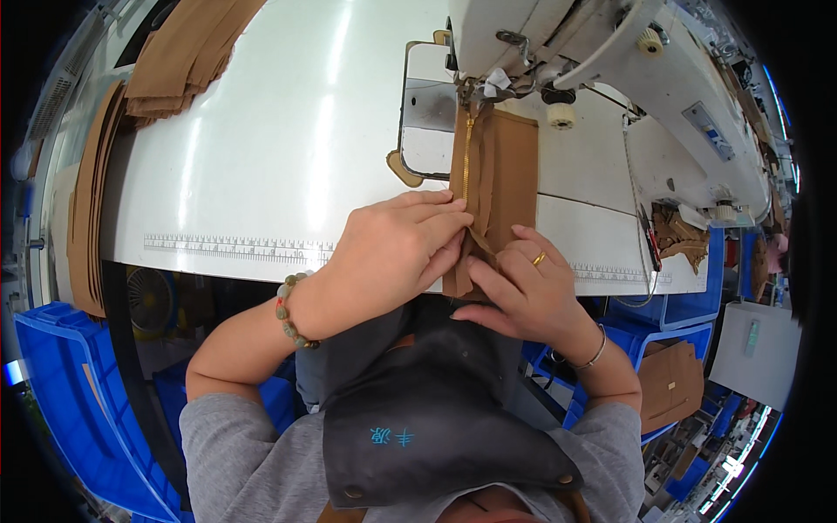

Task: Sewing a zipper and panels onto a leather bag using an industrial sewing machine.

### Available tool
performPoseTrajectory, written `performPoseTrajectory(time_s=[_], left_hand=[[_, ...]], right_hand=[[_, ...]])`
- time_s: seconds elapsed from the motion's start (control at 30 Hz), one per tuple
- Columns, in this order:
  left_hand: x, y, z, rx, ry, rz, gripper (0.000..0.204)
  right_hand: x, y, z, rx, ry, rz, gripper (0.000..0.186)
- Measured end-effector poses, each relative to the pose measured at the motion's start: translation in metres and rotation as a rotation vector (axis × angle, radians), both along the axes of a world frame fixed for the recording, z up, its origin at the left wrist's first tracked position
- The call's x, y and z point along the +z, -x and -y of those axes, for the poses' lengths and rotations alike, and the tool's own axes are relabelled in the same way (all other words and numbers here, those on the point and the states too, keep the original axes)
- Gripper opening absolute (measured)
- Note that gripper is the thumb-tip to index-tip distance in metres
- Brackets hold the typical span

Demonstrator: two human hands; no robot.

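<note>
A brown fabric piece (514, 166) with a gold-toothed zipper (467, 161) lies under the needle area of a white sewing machine (558, 35). Its near end reaches the table's front edge. My left hand (410, 240) is closed on the zipper's near stretch, fingertips pressed together on the tape. Close beside it, my right hand (523, 283) pinches a folded edge of the same brown fabric, thumb below and fingers curled. What lies between the fingertips is partly hidden. The machine's needle and foot are mostly covered by its head and a white scrap.
Brown fabric pieces (187, 57) are stacked at the far left, with more hanging (91, 200) over the left edge. A printed ruler (235, 247) runs along the front of the white table (261, 157). Snips (648, 235) and scraps (680, 237) lie at right. Blue bins (78, 392) stand below.
</note>
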State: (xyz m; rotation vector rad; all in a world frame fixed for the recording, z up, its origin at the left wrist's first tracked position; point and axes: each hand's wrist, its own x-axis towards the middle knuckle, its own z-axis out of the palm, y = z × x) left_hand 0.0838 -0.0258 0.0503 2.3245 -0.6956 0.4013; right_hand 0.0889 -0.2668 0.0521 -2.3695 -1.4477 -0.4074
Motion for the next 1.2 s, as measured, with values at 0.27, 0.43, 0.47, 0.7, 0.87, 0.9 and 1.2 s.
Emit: performPoseTrajectory(time_s=[0.27, 0.43, 0.47, 0.7, 0.87, 0.9, 1.2], left_hand=[[0.002, 0.001, 0.002, -0.008, -0.044, 0.049, 0.027], [0.004, 0.006, 0.0, 0.066, 0.039, -0.19, 0.039], [0.004, 0.007, 0.001, 0.071, 0.025, -0.195, 0.039], [-0.006, 0.015, 0.007, 0.091, -0.125, 0.096, 0.032], [-0.009, 0.016, 0.005, 0.065, -0.2, 0.151, 0.031], [-0.009, 0.016, 0.005, 0.065, -0.188, 0.142, 0.032], [-0.01, 0.019, 0.003, 0.06, -0.248, 0.168, 0.049]], right_hand=[[-0.009, 0.003, -0.006, 0.158, -0.208, 0.197, 0.027], [-0.002, -0.006, -0.01, 0.109, -0.097, 0.252, 0.02], [-0.001, -0.007, -0.01, 0.104, -0.095, 0.23, 0.017], [-0.004, -0.005, -0.004, 0.236, -0.061, 0.107, 0.01], [-0.012, 0.001, -0.007, 0.228, -0.087, 0.093, 0.011], [-0.012, 0.001, -0.008, 0.219, -0.119, 0.084, 0.012], [-0.011, 0.0, -0.008, 0.222, -0.127, 0.086, 0.01]])
